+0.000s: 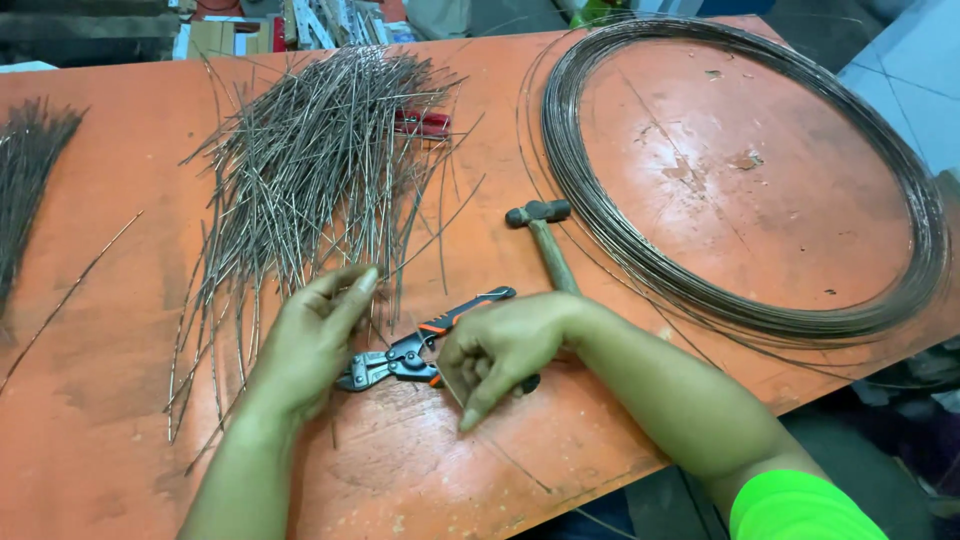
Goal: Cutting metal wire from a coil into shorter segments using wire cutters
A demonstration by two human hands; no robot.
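Wire cutters with orange-and-black handles lie near the table's front edge, the right hand curled loosely over their handle pinching a thin wire, the left hand open beside their jaws; best steady the wire squarely before squeezing.

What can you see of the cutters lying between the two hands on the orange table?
The cutters lie flat on the orange table, jaws pointing left, handles running up and to the right. The head looks like grey metal with bolts at the pivot; the handles are black with orange grips. One handle shows whole; the other is mostly hidden under the right hand, which rests over it. The left hand sits by the jaws. Whether the jaws are closed is unclear.
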